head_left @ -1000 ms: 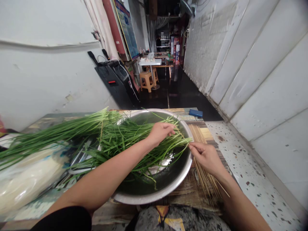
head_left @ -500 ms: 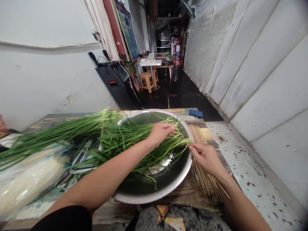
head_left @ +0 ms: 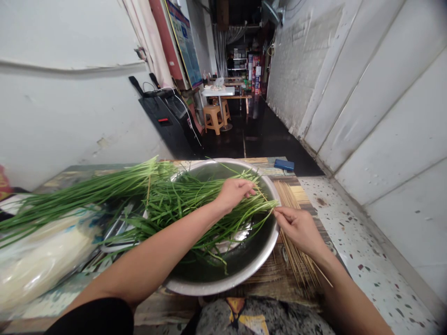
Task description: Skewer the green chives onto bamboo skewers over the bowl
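A wide metal basin [head_left: 258, 272] holds a heap of green garlic chives [head_left: 181, 200], pale stem ends toward the right. Over the chives my left hand [head_left: 234, 191] has its fingers curled together by the far end of a thin bamboo skewer [head_left: 261, 192]; what they grip is hidden. The skewer slants across the pale stems toward the basin's right rim. There my right hand [head_left: 300, 228] is closed, thumb and forefinger pinching the skewer's near end, touching the stem tips. Left of the basin lies another bunch of chives [head_left: 94, 188] with a skewer across its stems.
Loose bamboo skewers [head_left: 293, 246] lie right of the basin, partly under my right forearm. A blue box [head_left: 284, 164] sits at the table's far edge. On the left is a clear plastic bag [head_left: 45, 260] with pale contents. Beyond are a black machine [head_left: 171, 116] and stools [head_left: 212, 117].
Almost nothing differs. My left fingers have shifted very slightly, while my right hand, the skewer and the chives stay in place.
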Motion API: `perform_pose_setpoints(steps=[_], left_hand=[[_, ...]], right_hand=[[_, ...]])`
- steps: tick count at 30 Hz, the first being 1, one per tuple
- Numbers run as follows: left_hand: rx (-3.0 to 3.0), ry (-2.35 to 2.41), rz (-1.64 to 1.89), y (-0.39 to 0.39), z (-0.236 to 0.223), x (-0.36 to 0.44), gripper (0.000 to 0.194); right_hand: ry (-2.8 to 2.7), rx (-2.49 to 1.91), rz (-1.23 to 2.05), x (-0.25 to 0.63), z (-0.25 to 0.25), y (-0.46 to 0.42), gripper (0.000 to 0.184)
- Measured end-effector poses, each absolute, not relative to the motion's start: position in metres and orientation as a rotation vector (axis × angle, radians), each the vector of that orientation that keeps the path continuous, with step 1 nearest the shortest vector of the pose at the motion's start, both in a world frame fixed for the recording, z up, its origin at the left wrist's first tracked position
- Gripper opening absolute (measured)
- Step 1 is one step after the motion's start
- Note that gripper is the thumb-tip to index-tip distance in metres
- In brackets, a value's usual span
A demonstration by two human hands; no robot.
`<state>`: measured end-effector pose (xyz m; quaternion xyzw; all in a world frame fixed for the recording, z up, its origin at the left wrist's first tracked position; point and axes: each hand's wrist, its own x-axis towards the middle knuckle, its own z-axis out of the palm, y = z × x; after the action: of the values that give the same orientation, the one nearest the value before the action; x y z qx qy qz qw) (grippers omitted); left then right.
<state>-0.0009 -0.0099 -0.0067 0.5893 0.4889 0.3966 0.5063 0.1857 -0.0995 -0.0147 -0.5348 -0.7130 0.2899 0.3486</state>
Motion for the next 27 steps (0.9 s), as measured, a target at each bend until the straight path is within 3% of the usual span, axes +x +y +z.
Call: perform_pose_setpoints(steps=[15,22,27], left_hand=[[1.649,1.280,0.971,-0.016,-0.008,-0.001,0.018],[2.118,0.898,0.645,-0.024,0.004,0.002,0.028],[2.217,1.382,0.703,-0.009,-0.005,-0.009,0.025]], right_hand=[[-1.846,-1.409,0.675,0.179,-0.021,-0.099,0.026],[-1.773,-1.417,0.559,0.185,-0.021,-0.095,0.026],[-1.911,-1.479,0.636,0.193,-0.016,-0.097,0.027]])
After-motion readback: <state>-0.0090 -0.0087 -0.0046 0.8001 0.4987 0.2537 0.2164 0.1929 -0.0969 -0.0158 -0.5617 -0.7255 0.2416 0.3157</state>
